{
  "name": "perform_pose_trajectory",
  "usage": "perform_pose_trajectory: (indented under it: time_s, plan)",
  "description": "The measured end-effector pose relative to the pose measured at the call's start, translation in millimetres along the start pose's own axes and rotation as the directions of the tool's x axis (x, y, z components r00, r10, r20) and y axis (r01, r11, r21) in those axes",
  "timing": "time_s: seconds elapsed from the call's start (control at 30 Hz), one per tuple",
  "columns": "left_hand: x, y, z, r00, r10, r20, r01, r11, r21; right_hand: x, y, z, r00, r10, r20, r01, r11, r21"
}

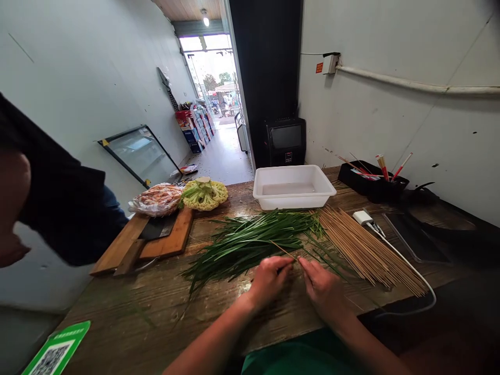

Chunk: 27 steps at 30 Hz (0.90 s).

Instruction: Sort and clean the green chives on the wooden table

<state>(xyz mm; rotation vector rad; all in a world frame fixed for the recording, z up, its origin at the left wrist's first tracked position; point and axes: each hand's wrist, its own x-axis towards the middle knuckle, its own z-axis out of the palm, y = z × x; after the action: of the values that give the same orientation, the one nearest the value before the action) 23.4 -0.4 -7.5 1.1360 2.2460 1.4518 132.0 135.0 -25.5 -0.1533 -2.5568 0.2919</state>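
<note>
A thin bamboo skewer (pixel 282 250) slants down to where my two hands nearly meet, above the wooden table. My right hand (pixel 321 284) is closed in a pinch on its lower end. Fingers curled together, my left hand (pixel 269 276) sits right beside that end; what it pinches is hidden. Just beyond my hands lies a loose heap of long green garlic chives (pixel 250 239), a few stray blades reaching right. To the right a bundle of bamboo skewers (pixel 363 250) is spread slantwise on the table.
Behind the chives stands a white plastic tub (pixel 295 200). A cauliflower (pixel 205 195), a plastic-wrapped bag of food (pixel 156 199) and a cleaver (pixel 158 227) on a cutting board (pixel 182 237) are at left. At right are a white charger (pixel 362 217) with cable and a black holder (pixel 355 174). A person's dark sleeve (pixel 50 151) shows at far left.
</note>
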Motion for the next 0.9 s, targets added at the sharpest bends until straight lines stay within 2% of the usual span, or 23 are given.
perform_pose_trajectory:
  time_s: [0.07, 0.13, 0.2, 0.23, 0.33, 0.43, 0.5, 0.57, 0.63, 0.7, 0.8, 0.9]
  plan:
    - [-2.5, 5.4, 0.1, 0.991, 0.111, 0.081, -0.119, 0.987, 0.105, -1.0, 3.8, 0.6, 0.998, 0.006, -0.061, -0.005, 1.0, 0.018]
    - [0.3, 7.3, -3.6, 0.988, 0.155, 0.009, -0.151, 0.95, 0.273, -3.2, 10.1, 0.2, 0.995, 0.028, -0.092, -0.028, 1.0, 0.002]
    - [8.2, 6.5, -8.0, 0.981, 0.172, -0.087, -0.113, 0.878, 0.466, -6.5, 17.2, -1.0, 0.994, 0.061, -0.09, -0.063, 0.998, -0.026]
    - [13.5, 5.6, -9.2, 0.979, 0.183, -0.086, -0.107, 0.83, 0.548, -8.2, 20.3, -1.4, 0.993, 0.078, -0.084, -0.081, 0.996, -0.035]
    - [31.5, 2.6, -8.0, 0.979, 0.199, 0.049, -0.175, 0.683, 0.709, -12.3, 26.1, -1.3, 0.99, 0.12, -0.081, -0.123, 0.991, -0.042]
    - [47.3, -1.0, -6.5, 0.978, 0.147, 0.146, -0.206, 0.601, 0.772, -13.6, 27.5, 0.0, 0.985, 0.143, -0.097, -0.147, 0.989, -0.033]
    - [54.3, -3.5, -9.5, 0.984, 0.112, 0.142, -0.18, 0.624, 0.76, -13.5, 27.6, 0.1, 0.984, 0.151, -0.093, -0.154, 0.988, -0.022]
    - [58.1, -5.5, -15.0, 0.99, 0.103, 0.093, -0.139, 0.715, 0.685, -13.3, 27.5, -0.4, 0.985, 0.154, -0.079, -0.156, 0.988, -0.018]
    - [59.4, -6.5, -19.9, 0.997, 0.072, -0.012, -0.053, 0.823, 0.565, -13.3, 27.4, -0.9, 0.985, 0.157, -0.068, -0.158, 0.987, -0.022]
    - [59.5, -6.8, -22.0, 0.992, -0.021, -0.121, 0.071, 0.903, 0.423, -13.7, 27.3, -0.8, 0.985, 0.164, -0.061, -0.165, 0.986, -0.026]
    - [59.1, -6.4, -19.7, 0.975, -0.14, -0.17, 0.183, 0.945, 0.273, -14.5, 27.3, 0.9, 0.985, 0.165, -0.051, -0.166, 0.986, -0.022]
    - [58.7, -5.1, -15.1, 0.979, -0.133, -0.156, 0.17, 0.952, 0.253, -15.1, 27.3, 2.6, 0.985, 0.168, -0.045, -0.169, 0.985, -0.016]
